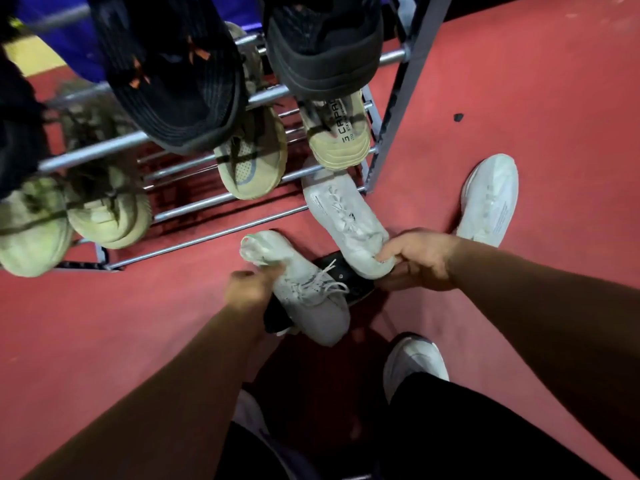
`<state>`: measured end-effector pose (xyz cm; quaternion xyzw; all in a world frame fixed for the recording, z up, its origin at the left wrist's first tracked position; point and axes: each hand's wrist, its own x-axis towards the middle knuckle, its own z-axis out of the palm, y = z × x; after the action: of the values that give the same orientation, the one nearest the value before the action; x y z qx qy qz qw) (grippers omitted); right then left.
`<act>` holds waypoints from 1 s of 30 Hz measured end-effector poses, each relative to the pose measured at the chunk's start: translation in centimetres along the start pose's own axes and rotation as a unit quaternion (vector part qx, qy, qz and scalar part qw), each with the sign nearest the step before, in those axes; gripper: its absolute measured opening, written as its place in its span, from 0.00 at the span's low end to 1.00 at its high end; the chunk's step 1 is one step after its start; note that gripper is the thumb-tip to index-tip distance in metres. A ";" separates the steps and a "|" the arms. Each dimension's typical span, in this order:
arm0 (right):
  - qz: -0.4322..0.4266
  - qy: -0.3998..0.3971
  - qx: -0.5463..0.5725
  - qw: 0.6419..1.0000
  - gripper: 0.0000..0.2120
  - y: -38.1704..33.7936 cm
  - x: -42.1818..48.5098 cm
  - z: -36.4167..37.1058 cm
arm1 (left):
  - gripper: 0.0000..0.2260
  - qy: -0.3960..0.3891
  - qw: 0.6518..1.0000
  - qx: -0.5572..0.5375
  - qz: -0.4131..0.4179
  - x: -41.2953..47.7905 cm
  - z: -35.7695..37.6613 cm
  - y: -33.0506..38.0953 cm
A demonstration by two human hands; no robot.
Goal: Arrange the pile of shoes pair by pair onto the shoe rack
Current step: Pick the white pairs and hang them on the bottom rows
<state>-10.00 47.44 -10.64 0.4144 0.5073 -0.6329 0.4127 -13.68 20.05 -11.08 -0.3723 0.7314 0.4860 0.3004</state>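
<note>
My left hand [251,285] grips a white laced sneaker [304,289] by its opening, just in front of the rack. My right hand [415,259] grips the heel of a second white sneaker [346,220], whose toe reaches under the lowest bars of the metal shoe rack [194,209]. A black shoe [349,275] lies on the floor beneath both. A third white sneaker [490,199] lies on the floor to the right of the rack. Beige sneakers [251,157] and black shoes [180,74] sit on the rack's tiers.
The floor is red carpet [104,323]. The rack's dark right post [398,109] stands beside the held sneaker. My own white shoe [414,362] and dark trousers show at the bottom. A small black scrap [458,117] lies on the floor at the right.
</note>
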 end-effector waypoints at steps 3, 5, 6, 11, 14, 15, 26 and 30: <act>0.021 -0.025 -0.033 0.999 0.10 0.4 0.2 1.3 | 0.30 0.015 0.996 0.092 -0.004 -1.0 -0.2 -2.8; 0.023 -0.039 -0.033 0.998 0.17 0.6 0.5 1.6 | 0.33 -0.039 0.997 0.067 0.000 -1.7 0.0 -5.0; 0.022 -0.036 -0.031 0.999 0.19 0.6 0.7 1.7 | 0.30 -0.073 0.996 0.050 -0.004 -2.4 0.1 -5.6; 0.014 -0.023 -0.020 0.999 0.17 0.7 1.1 1.8 | 0.15 -0.168 0.978 0.030 -0.117 -3.9 0.1 -5.9; 0.009 -0.025 -0.016 1.000 0.13 1.0 1.0 1.7 | 0.15 -0.202 0.969 0.002 -0.139 -2.8 -0.7 -5.1; 0.010 -0.029 -0.011 0.999 0.12 1.1 0.9 1.7 | 0.16 -0.207 0.968 -0.001 -0.143 -2.6 -0.9 -5.1; 0.003 0.011 -0.034 0.999 0.13 1.3 1.6 1.6 | 0.17 -0.208 0.973 0.012 -0.101 -1.8 -0.7 -6.1; -0.012 0.012 -0.048 0.999 0.13 1.3 1.8 1.8 | 0.17 -0.185 0.979 0.032 -0.080 -1.5 -1.2 -6.4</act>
<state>-9.49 45.27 -12.46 0.3955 0.5468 -0.6075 0.4189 -7.62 17.68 -12.61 -0.3235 0.6460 0.4976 0.4800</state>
